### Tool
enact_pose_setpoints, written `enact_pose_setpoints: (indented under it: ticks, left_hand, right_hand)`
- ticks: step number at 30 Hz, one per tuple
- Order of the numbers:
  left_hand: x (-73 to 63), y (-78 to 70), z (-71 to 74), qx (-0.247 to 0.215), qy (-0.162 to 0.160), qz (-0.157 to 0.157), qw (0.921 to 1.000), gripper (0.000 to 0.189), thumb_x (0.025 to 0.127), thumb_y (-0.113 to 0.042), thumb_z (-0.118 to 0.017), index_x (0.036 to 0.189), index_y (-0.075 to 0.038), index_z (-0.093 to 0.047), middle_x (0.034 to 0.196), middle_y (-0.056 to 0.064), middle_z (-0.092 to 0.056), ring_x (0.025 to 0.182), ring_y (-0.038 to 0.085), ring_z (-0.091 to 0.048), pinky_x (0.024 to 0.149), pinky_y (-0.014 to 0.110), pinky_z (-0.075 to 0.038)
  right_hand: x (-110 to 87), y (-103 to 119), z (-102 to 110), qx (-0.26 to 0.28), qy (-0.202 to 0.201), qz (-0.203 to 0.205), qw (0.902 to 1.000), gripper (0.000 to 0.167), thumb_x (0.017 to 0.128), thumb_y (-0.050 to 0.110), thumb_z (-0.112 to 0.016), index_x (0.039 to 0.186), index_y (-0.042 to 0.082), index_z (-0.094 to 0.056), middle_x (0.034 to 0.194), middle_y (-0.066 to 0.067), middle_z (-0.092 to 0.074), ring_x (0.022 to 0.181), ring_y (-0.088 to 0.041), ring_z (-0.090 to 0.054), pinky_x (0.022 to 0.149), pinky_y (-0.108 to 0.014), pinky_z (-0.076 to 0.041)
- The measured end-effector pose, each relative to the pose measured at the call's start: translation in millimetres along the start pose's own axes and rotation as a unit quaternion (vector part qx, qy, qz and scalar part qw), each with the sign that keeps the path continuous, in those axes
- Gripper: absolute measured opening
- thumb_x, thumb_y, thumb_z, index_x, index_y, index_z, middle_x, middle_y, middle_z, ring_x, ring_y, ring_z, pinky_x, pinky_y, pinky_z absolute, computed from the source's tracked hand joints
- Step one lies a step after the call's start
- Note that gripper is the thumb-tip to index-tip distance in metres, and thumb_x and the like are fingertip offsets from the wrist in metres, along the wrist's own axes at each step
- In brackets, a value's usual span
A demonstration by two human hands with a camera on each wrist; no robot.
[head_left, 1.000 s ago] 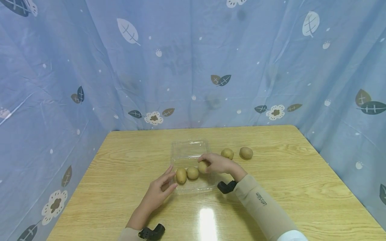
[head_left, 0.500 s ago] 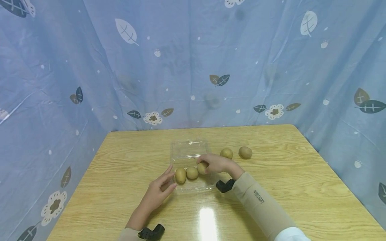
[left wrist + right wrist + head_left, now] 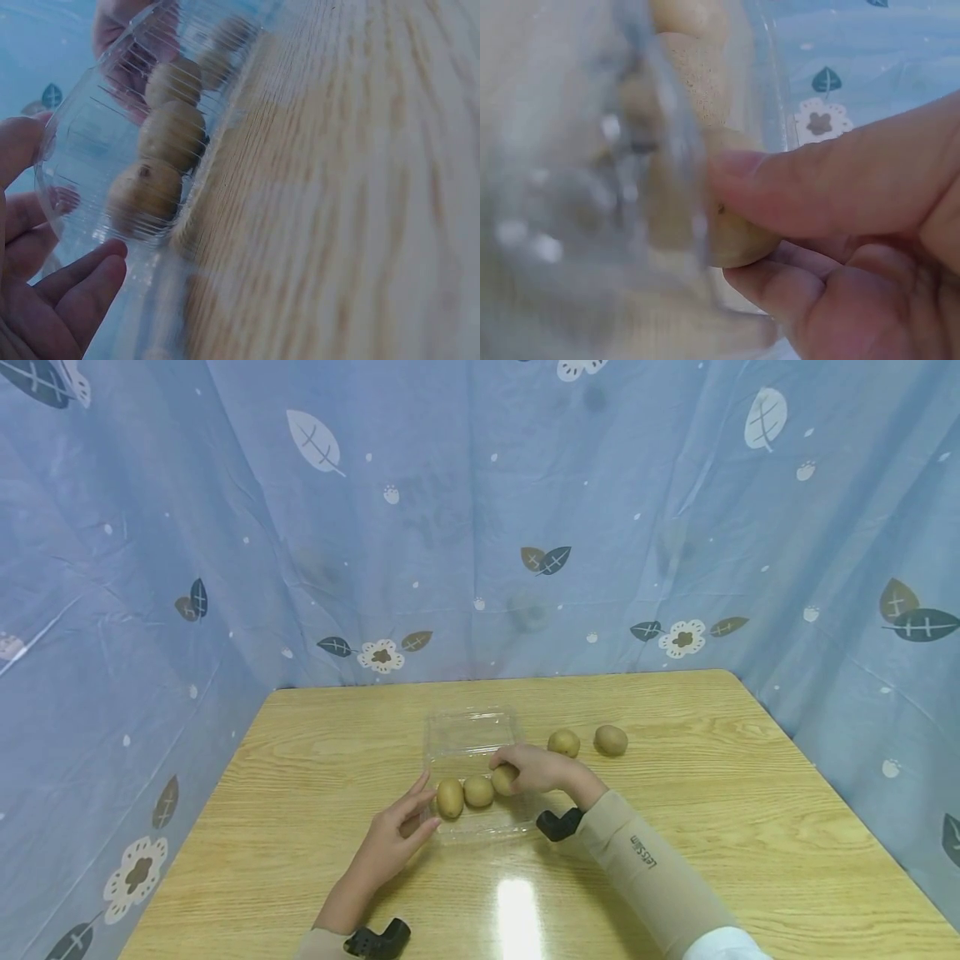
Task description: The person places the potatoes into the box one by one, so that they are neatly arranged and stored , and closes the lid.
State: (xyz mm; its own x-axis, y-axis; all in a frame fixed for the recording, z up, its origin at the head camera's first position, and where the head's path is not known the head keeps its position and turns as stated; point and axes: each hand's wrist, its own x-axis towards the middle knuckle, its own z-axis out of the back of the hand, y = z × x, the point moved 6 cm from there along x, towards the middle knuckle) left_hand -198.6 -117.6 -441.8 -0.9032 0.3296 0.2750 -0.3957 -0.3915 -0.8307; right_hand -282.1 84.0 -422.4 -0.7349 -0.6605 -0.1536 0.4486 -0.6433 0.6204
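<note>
A hinged clear plastic box (image 3: 480, 833) lies with its lid spread back in the middle of the table. Two potatoes, a longer one (image 3: 450, 798) on the left and a rounder one (image 3: 478, 792) beside it, sit in a row inside. At the right end of that row, my right hand (image 3: 536, 768) pinches a third potato (image 3: 504, 779) between thumb and fingers; the right wrist view shows the thumb pressed on this potato (image 3: 739, 236). My left hand (image 3: 393, 831) is at the box's left side, fingers spread and loosely bent; in the left wrist view they lie along the clear wall (image 3: 82, 150).
Two more potatoes, one yellowish (image 3: 564, 743) and one browner (image 3: 611, 741), lie on the wooden table (image 3: 337, 735) behind and right of my right hand. A blue patterned curtain (image 3: 420, 527) hangs around the table's back and sides.
Hands, box and potatoes hold nearly the same places throughout. Only a slight shift of the head view shows; the right hand keeps its hold on the potato.
</note>
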Motion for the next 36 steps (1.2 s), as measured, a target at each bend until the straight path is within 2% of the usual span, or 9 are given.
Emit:
enact_pose_setpoints:
  ticks: [7, 21, 28, 33, 36]
  left_hand:
    - [-0.2, -1.0, -0.2, 0.007, -0.002, -0.009, 0.9999, 0.041, 0.092, -0.012, -0.061, 0.126, 0.010, -0.053, 0.150, 0.022, -0.030, 0.127, 0.044, -0.044, 0.097, 0.048, -0.047]
    - [-0.7, 0.1, -1.6, 0.014, -0.007, -0.010, 0.9998, 0.040, 0.092, -0.013, -0.062, 0.126, 0.008, -0.054, 0.150, 0.022, -0.032, 0.125, 0.042, -0.047, 0.096, 0.047, -0.048]
    - [0.0, -0.5, -2.0, 0.008, -0.001, -0.008, 0.9999, 0.041, 0.093, -0.012, -0.061, 0.127, 0.009, -0.053, 0.150, 0.023, -0.031, 0.127, 0.042, -0.045, 0.097, 0.047, -0.048]
    - [0.4, -1.0, -1.7, 0.009, 0.002, -0.008, 0.9999, 0.041, 0.093, -0.012, -0.061, 0.127, 0.009, -0.053, 0.150, 0.023, -0.030, 0.126, 0.042, -0.046, 0.097, 0.046, -0.048]
    - [0.4, -1.8, -1.2, 0.008, 0.002, -0.010, 0.9999, 0.041, 0.093, -0.012, -0.061, 0.127, 0.009, -0.053, 0.150, 0.022, -0.030, 0.126, 0.042, -0.046, 0.096, 0.046, -0.048]
  right_hand:
    - [0.0, -1.7, -0.4, -0.007, -0.018, -0.005, 0.9998, 0.047, 0.078, -0.011, -0.060, 0.124, -0.001, -0.057, 0.128, -0.014, -0.057, 0.124, -0.031, -0.049, 0.107, -0.045, -0.042]
    - [-1.4, -1.0, -1.3, -0.035, -0.039, 0.025, 0.9983, 0.048, 0.076, -0.012, -0.056, 0.122, -0.002, -0.057, 0.123, -0.016, -0.062, 0.119, -0.032, -0.055, 0.103, -0.045, -0.047]
    - [-2.4, -2.6, 0.7, -0.004, -0.043, 0.028, 0.9987, 0.050, 0.077, -0.010, -0.055, 0.126, -0.003, -0.055, 0.127, -0.017, -0.060, 0.122, -0.034, -0.053, 0.104, -0.046, -0.046]
    - [-3.1, -5.4, 0.2, 0.012, -0.046, 0.047, 0.9977, 0.046, 0.082, -0.004, -0.057, 0.129, -0.003, -0.053, 0.130, -0.017, -0.058, 0.123, -0.035, -0.052, 0.104, -0.046, -0.046]
    - [-5.0, -9.4, 0.1, 0.047, -0.046, 0.051, 0.9966, 0.047, 0.086, 0.002, -0.059, 0.132, -0.002, -0.050, 0.134, -0.016, -0.055, 0.125, -0.035, -0.050, 0.105, -0.047, -0.045]
